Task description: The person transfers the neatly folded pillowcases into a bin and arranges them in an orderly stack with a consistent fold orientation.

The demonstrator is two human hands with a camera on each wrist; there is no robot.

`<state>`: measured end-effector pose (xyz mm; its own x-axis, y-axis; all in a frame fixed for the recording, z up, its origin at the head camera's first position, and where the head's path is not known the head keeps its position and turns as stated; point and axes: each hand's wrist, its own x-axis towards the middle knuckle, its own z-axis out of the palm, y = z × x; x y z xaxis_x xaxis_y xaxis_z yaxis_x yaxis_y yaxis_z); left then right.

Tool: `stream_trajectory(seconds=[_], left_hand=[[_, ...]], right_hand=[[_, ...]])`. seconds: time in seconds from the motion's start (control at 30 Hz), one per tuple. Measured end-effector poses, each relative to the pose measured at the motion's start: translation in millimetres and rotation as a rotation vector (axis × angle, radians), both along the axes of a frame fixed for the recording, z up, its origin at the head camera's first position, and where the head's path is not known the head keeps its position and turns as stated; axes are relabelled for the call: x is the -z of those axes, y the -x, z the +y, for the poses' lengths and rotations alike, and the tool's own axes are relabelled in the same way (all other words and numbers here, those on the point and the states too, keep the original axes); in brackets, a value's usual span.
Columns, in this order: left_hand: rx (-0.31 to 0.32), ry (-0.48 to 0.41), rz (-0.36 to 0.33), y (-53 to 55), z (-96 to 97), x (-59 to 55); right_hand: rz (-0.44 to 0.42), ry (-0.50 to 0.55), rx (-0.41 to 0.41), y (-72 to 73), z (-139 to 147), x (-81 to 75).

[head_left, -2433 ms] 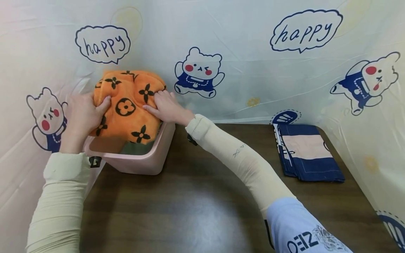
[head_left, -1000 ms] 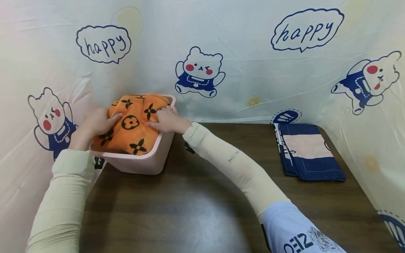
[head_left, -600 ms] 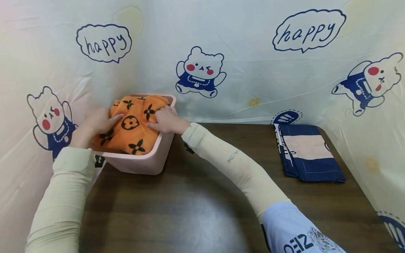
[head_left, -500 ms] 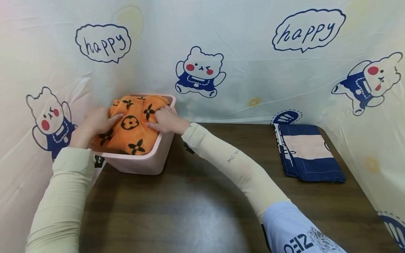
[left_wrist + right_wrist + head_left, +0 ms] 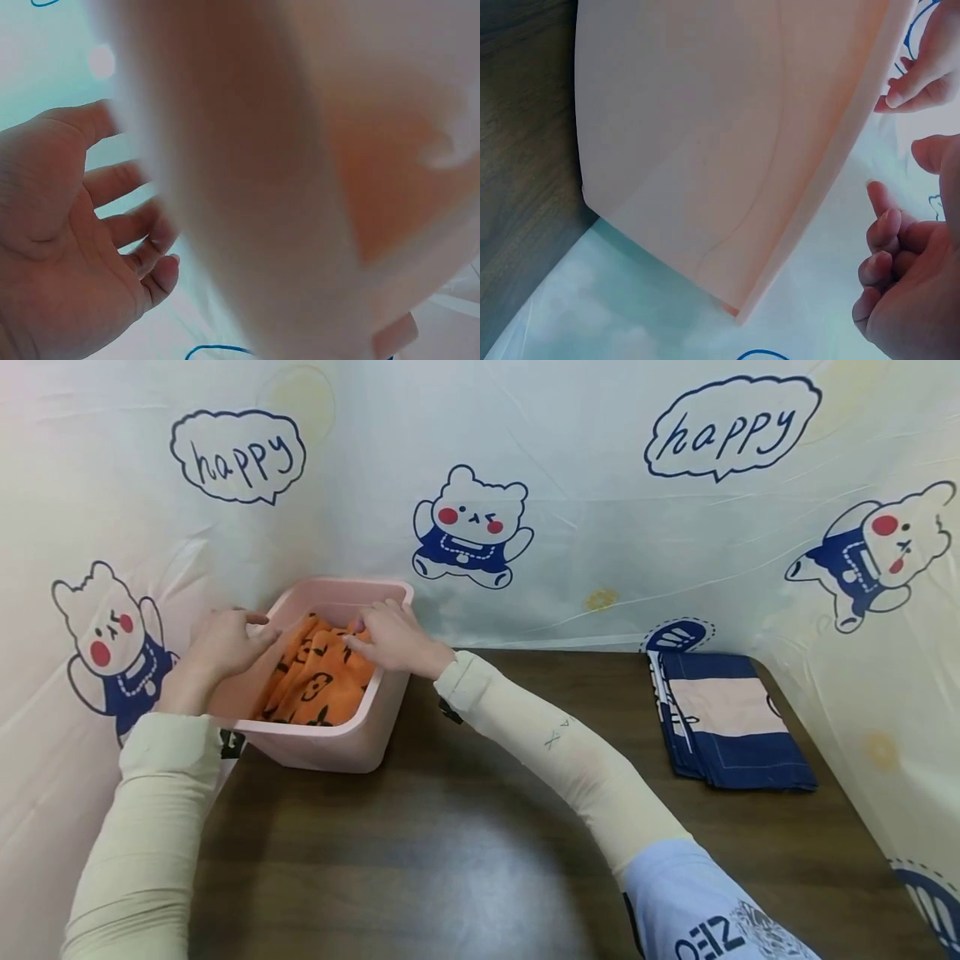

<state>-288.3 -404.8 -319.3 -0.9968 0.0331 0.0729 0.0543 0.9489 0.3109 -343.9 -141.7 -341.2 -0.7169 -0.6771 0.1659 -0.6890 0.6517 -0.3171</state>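
Orange towel (image 5: pixel 318 670) now lower in pink bin (image 5: pixel 330 747) (both hands loose, fingertips on it).

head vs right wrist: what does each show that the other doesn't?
Head only: the orange towel lying inside the bin, both hands over it, the left hand at its left side, a folded blue cloth at the table's right, and the bear-print curtain. Right wrist only: the bin's outer wall and rim from close up, with the towel hidden. Both: the pink bin, the right hand and the dark wood table.
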Motion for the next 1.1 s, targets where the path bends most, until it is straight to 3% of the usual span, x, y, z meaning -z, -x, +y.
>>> stream_trajectory(seconds=[0.13, 0.3, 0.37, 0.5, 0.6, 0.7, 0.9, 1.0, 1.1], left_hand=[[0.037, -0.022, 0.049, -6.3, 5.9, -1.5], [0.107, -0.014, 0.056, -17.4, 29.9, -2.1], [0.136, 0.007, 0.055, -22.0, 42.5, -3.7], [0.195, 0.049, 0.123, -33.5, 73.9, -10.1], [0.238, 0.055, 0.203, -41.7, 99.3, -14.3], [0.269, 0.070, 0.278, -49.7, 126.5, -11.4], [0.349, 0.049, 0.348, -62.0, 187.4, 7.5], [0.398, 0.035, 0.363, -62.4, 216.6, 26.2], [0.399, 0.026, 0.359, -58.5, 240.7, 49.1]], right_hand=[[-0.049, 0.083, -0.060, -4.0, 13, -2.3], [-0.119, 0.188, -0.114, -11.7, 45, 1.8], [-0.116, 0.211, -0.106, -15.6, 58, 4.4], [-0.106, 0.212, -0.053, -24.5, 84, 11.4], [-0.098, 0.178, -0.008, -28.6, 103, 20.1], [-0.101, 0.146, 0.031, -32.1, 123, 33.0], [-0.086, 0.154, 0.081, -35.5, 166, 58.8], [-0.069, 0.171, 0.102, -34.8, 189, 74.3], [-0.079, 0.176, 0.143, -33.1, 211, 88.1]])
